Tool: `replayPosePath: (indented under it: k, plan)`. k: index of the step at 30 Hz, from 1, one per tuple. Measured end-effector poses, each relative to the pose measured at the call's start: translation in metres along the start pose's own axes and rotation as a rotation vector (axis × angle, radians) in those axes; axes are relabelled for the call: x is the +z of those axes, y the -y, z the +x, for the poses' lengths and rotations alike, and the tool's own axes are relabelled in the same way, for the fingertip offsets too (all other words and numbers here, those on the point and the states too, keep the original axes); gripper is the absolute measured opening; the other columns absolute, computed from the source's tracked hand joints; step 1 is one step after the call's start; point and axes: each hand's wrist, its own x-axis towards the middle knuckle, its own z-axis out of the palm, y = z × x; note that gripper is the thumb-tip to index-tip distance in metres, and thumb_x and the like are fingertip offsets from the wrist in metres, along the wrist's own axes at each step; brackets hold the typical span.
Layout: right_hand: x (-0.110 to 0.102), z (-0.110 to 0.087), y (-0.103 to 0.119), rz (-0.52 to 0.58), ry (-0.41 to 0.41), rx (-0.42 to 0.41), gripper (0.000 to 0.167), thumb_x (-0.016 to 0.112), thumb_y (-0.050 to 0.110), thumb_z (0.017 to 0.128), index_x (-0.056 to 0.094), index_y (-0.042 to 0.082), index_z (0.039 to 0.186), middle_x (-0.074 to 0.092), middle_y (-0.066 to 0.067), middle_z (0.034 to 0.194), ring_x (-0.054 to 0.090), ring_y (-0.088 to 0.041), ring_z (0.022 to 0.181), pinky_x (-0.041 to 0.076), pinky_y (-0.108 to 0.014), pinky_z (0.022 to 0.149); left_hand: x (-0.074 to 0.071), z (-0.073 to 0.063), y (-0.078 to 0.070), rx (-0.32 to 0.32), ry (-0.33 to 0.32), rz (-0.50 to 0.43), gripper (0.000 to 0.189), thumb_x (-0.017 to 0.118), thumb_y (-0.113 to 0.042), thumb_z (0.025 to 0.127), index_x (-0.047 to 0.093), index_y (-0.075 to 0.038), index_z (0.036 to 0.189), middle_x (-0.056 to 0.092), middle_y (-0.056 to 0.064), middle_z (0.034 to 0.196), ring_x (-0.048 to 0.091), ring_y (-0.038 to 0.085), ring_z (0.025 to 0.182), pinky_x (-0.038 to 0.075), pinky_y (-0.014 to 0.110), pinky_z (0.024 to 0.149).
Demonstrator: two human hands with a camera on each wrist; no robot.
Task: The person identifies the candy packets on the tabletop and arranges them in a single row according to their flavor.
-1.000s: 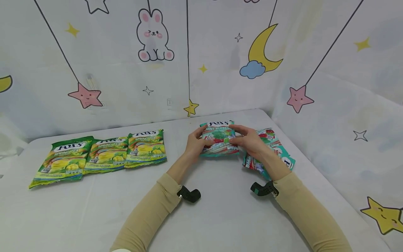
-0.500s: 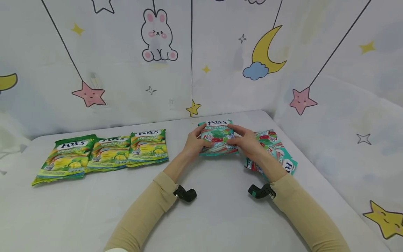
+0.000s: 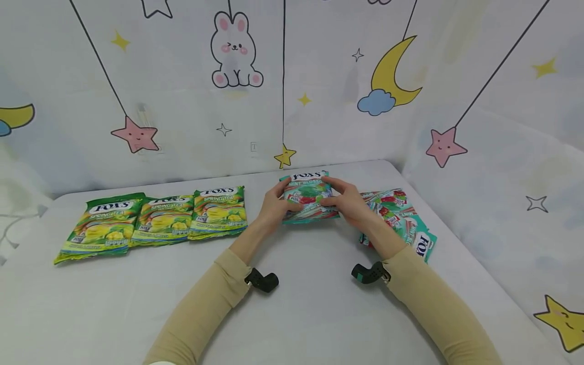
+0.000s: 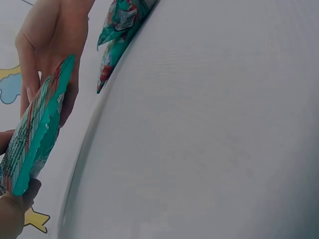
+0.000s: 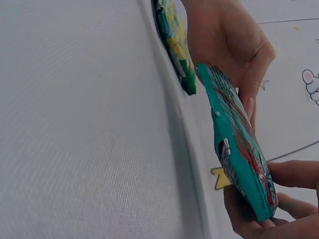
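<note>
Both hands hold a teal Fox's Mint Blossom candy bag [image 3: 306, 195] between them at the back of the table. My left hand [image 3: 272, 207] grips its left side, thumb across the front. On the right side my right hand [image 3: 349, 204] does the same. Seen edge-on in the left wrist view, the bag [image 4: 37, 129] is pinched between thumb and fingers, raised above the table surface. The right wrist view shows the bag's [image 5: 239, 144] bottom seam and striped face. More teal mint candy bags [image 3: 399, 218] lie overlapping to the right, partly hidden behind my right forearm.
Three green-yellow Fox's Spring Tea candy bags [image 3: 218, 213] lie in an overlapping row on the left of the white-covered table [image 3: 301, 304]. A white curtain [image 3: 182, 101] printed with stars, a rabbit and a moon hangs behind and along the right edge.
Both hands have carried the held mint bag a little to the left, towards the yellow bags and away from the teal pile. The head view has shifted slightly. The lying bags stay put.
</note>
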Motion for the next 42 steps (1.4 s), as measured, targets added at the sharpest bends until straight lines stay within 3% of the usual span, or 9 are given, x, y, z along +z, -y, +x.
replayPosePath:
  k: [7, 23, 32, 42]
  plan:
    - [0.008, 0.004, 0.000, -0.017, 0.018, -0.021, 0.070, 0.062, -0.005, 0.092, 0.039, 0.016, 0.154, 0.020, -0.006, 0.166, 0.039, -0.027, 0.139, 0.040, -0.041, 0.110, -0.007, -0.003, -0.003, -0.014, -0.013, 0.020, 0.088, 0.074, 0.003, 0.079, 0.038, -0.023, 0.155, 0.043, 0.002, 0.155, 0.043, 0.024, 0.135, 0.035, 0.040, 0.115]
    - [0.036, 0.019, 0.001, -0.059, 0.018, -0.031, 0.069, 0.063, -0.006, 0.090, 0.043, 0.015, 0.152, 0.027, -0.008, 0.164, 0.035, -0.026, 0.141, 0.033, -0.042, 0.116, -0.029, -0.009, -0.009, -0.037, -0.073, 0.136, 0.091, 0.074, 0.003, 0.078, 0.035, -0.023, 0.156, 0.041, 0.004, 0.157, 0.043, 0.027, 0.132, 0.033, 0.042, 0.114]
    - [0.051, 0.026, 0.000, -0.051, 0.032, -0.027, 0.069, 0.064, -0.007, 0.088, 0.045, 0.016, 0.151, 0.028, -0.008, 0.163, 0.035, -0.027, 0.141, 0.032, -0.043, 0.117, -0.045, -0.013, -0.009, -0.050, -0.074, 0.139, 0.091, 0.073, 0.003, 0.079, 0.033, -0.022, 0.157, 0.039, 0.005, 0.158, 0.042, 0.027, 0.133, 0.033, 0.041, 0.115]
    - [0.070, 0.034, -0.005, -0.049, 0.043, -0.012, 0.073, 0.067, -0.007, 0.085, 0.047, 0.018, 0.150, 0.030, -0.007, 0.163, 0.038, -0.026, 0.139, 0.033, -0.042, 0.117, -0.061, -0.020, -0.010, -0.077, -0.083, 0.202, 0.096, 0.072, 0.005, 0.075, 0.029, -0.019, 0.158, 0.034, 0.010, 0.160, 0.038, 0.031, 0.138, 0.028, 0.044, 0.118]
